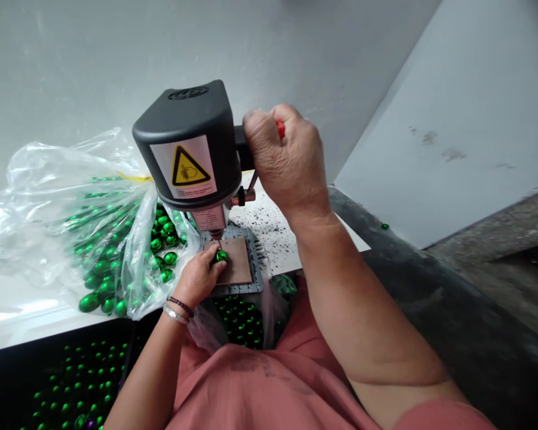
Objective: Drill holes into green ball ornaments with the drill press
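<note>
A small bench drill press (pixel 188 143) with a black head and a yellow warning label stands on the white table. My right hand (pixel 284 158) is shut on its red-tipped feed lever (pixel 280 127) at the machine's right side. My left hand (pixel 199 276) pinches a shiny green bead (pixel 220 256) on the brown pad (pixel 238 263) of the drill's base, right under the chuck (pixel 216 232).
A clear plastic bag (pixel 72 227) full of green beads lies left of the drill. Dark shavings (pixel 269 224) are scattered on the white table right of the base. More green beads lie in a bag on my lap (pixel 240 319) and in a dark bin (pixel 72 382) below.
</note>
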The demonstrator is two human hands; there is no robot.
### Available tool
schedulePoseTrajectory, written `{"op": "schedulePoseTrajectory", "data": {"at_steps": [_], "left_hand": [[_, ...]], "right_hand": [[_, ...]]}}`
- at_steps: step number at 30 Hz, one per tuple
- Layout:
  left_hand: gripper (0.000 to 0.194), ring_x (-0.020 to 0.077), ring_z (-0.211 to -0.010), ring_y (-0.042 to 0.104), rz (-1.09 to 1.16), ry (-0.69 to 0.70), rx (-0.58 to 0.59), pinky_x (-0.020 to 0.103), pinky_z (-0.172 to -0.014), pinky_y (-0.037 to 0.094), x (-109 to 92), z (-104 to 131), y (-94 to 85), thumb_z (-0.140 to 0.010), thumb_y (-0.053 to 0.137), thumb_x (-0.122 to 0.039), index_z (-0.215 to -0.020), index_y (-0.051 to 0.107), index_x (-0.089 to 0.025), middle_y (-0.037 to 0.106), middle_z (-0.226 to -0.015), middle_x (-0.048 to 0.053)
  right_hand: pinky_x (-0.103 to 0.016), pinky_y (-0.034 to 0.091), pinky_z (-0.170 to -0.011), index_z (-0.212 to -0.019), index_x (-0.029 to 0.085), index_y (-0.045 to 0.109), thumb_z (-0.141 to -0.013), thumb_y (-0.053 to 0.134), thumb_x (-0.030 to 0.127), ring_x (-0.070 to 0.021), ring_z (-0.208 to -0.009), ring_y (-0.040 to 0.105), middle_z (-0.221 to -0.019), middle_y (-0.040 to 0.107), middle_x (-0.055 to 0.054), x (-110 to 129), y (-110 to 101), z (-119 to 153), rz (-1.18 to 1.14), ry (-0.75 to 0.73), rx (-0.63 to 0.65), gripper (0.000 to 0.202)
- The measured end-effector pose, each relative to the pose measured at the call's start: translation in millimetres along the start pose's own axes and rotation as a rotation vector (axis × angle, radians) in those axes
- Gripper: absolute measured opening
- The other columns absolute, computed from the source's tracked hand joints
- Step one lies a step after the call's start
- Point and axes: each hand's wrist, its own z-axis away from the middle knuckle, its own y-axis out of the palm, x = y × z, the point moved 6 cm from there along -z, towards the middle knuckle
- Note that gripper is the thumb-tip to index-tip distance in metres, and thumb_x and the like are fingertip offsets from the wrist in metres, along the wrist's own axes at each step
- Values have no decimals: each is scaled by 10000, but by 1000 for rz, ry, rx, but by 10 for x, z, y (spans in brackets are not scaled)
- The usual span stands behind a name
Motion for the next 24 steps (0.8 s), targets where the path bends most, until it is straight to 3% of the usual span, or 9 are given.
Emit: {"op": "schedulePoseTrajectory", "data": {"at_steps": [5,10,17,24], "left_hand": [[455,219,-989,611,274,-156,-47,316,-851,478,179,-11,13,-789,505,-375,-1192,557,-172,672,-1065,69],[451,161,-787,639,585,-189,18,254,-651,520,272,-24,89,-760,537,-409,-1160,568,-202,695,-919,17],[455,196,-938,616,291,-188,-54,299,-837,472,200,-21,-40,-717,597,-341,-1140,595,-175,679,-1033,52],[390,154,-770,622,244,-205,-13,239,-676,472,78,-50,-56,-679,636,-314,-1046,621,-183,691,-878,14]], "right_hand": [[-248,276,-556,-565,213,263,-794,422,447,-96,-515,265,-526,318,42,9,-13,27,-25,-2,-6,365],[-239,273,-539,-553,211,261,-786,462,419,-89,-507,247,-516,283,46,-12,0,17,-24,32,-14,371],[-213,266,-505,-563,201,257,-794,466,394,-65,-505,237,-518,261,56,-12,1,25,-47,-2,-46,366],[-196,282,-501,-586,202,280,-792,456,438,-62,-515,253,-525,272,58,-10,-16,57,-35,-29,-55,360]]}}
